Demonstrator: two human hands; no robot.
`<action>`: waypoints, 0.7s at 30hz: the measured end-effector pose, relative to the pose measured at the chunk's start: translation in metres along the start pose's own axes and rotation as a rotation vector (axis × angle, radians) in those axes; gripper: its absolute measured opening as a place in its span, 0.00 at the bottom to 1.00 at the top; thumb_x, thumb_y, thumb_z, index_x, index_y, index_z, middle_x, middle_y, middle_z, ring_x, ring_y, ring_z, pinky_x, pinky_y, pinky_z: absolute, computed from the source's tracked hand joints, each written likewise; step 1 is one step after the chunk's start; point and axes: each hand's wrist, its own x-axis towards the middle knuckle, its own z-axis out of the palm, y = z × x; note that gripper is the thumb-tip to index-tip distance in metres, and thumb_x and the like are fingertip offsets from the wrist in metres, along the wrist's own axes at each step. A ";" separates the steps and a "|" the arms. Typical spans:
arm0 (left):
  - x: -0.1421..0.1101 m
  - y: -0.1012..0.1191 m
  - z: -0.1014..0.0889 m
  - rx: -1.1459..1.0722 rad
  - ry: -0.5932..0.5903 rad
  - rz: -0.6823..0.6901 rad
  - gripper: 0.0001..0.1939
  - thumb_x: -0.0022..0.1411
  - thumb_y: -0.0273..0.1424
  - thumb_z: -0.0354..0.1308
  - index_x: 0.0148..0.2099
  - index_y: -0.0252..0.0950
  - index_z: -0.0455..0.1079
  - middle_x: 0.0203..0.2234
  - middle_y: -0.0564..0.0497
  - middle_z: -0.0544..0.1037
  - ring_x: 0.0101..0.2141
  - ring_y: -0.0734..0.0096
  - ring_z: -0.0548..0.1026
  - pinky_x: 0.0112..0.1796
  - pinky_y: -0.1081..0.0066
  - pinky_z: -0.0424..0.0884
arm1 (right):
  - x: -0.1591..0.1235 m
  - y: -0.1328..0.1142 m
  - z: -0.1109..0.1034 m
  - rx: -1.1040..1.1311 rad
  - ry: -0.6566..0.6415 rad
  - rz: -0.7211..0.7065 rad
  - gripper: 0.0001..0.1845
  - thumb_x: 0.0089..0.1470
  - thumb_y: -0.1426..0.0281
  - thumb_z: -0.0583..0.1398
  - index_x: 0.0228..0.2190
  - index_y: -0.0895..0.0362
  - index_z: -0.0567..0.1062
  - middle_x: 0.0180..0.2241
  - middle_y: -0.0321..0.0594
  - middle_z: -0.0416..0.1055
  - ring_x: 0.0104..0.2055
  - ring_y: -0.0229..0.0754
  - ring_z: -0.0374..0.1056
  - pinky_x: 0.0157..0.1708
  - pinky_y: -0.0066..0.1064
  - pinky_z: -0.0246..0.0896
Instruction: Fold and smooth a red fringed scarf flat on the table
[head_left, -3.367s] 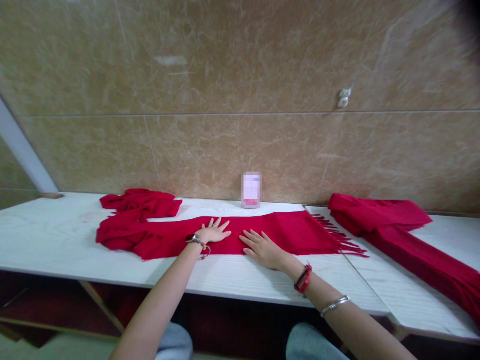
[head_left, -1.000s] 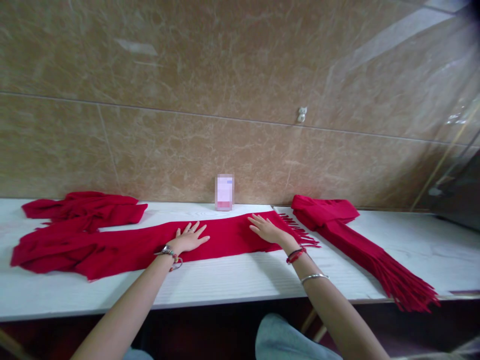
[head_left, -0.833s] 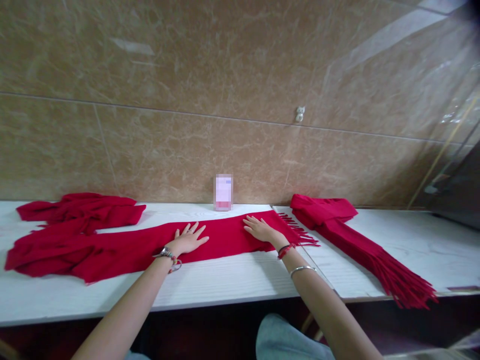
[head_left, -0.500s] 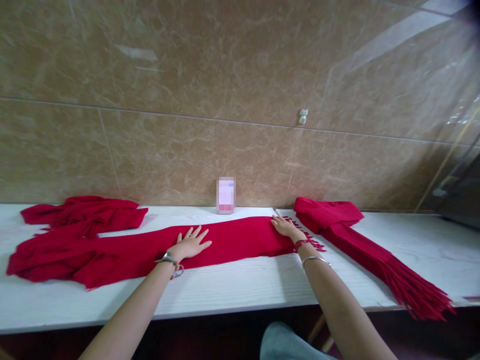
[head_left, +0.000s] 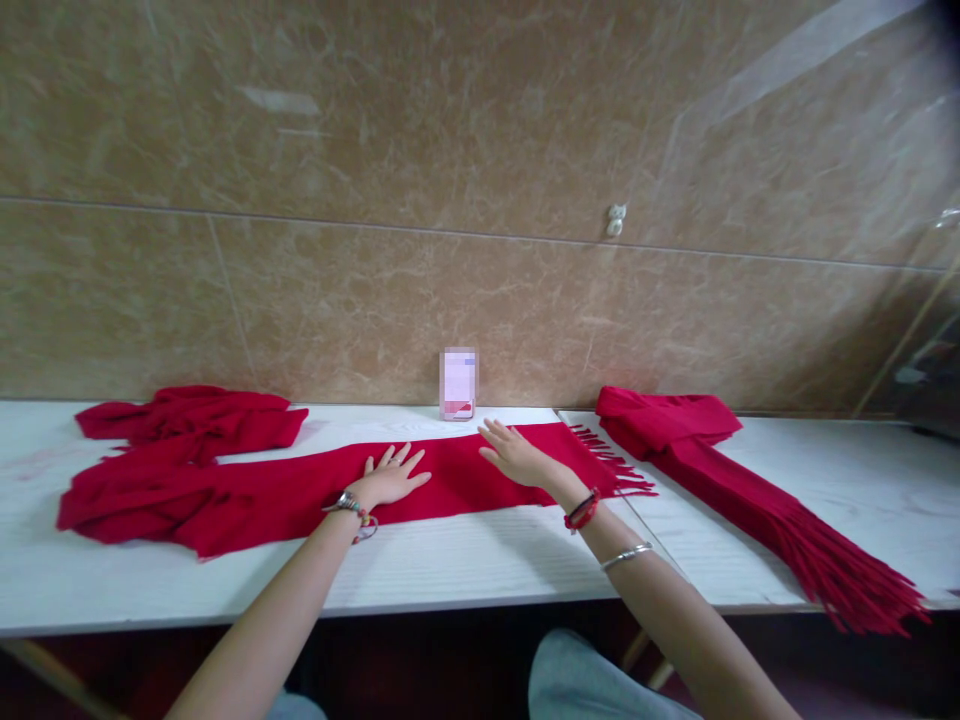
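A red scarf [head_left: 457, 480] lies stretched along the white table, flat in its middle and right part. Its left portion is bunched in loose folds, and fringe shows at its right end. Flat on the cloth rests my left hand [head_left: 391, 478], fingers spread. My right hand [head_left: 517, 458] is over the scarf to the right of it, fingers extended and holding nothing; whether its palm touches the cloth I cannot tell. To the right, a folded red scarf [head_left: 720, 480] runs diagonally, its fringe hanging over the front edge.
At the back left lies a crumpled red cloth [head_left: 217, 415]. A phone-like upright object [head_left: 459, 385], blurred out, leans at the wall. The white table [head_left: 480, 565] backs onto a brown marbled wall [head_left: 420, 280] bearing a small white figure [head_left: 616, 220]. A dark object [head_left: 937, 380] stands far right.
My right hand has moved left from the scarf's fringed end toward its middle, uncovering that end. My left hand stays on the cloth. The camera view has shifted slightly.
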 end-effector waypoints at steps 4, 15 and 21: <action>0.005 -0.004 0.006 0.010 0.022 0.010 0.35 0.59 0.54 0.32 0.64 0.46 0.39 0.62 0.50 0.36 0.60 0.52 0.36 0.53 0.44 0.38 | -0.005 -0.025 0.025 -0.063 -0.123 -0.188 0.24 0.61 0.63 0.44 0.56 0.59 0.57 0.59 0.52 0.51 0.61 0.52 0.43 0.52 0.51 0.51; -0.004 0.008 0.005 0.150 0.260 0.222 0.23 0.63 0.41 0.42 0.57 0.39 0.59 0.55 0.42 0.60 0.54 0.55 0.58 0.51 0.57 0.54 | -0.008 -0.023 0.035 -0.087 -0.191 -0.217 0.24 0.61 0.65 0.43 0.56 0.60 0.57 0.59 0.50 0.50 0.61 0.51 0.43 0.53 0.49 0.50; -0.029 0.030 -0.018 0.181 0.109 0.458 0.26 0.55 0.43 0.54 0.54 0.36 0.63 0.52 0.43 0.64 0.52 0.60 0.62 0.49 0.69 0.59 | -0.007 -0.025 0.031 0.036 -0.207 -0.121 0.28 0.60 0.60 0.43 0.57 0.62 0.55 0.59 0.52 0.50 0.61 0.49 0.44 0.56 0.45 0.46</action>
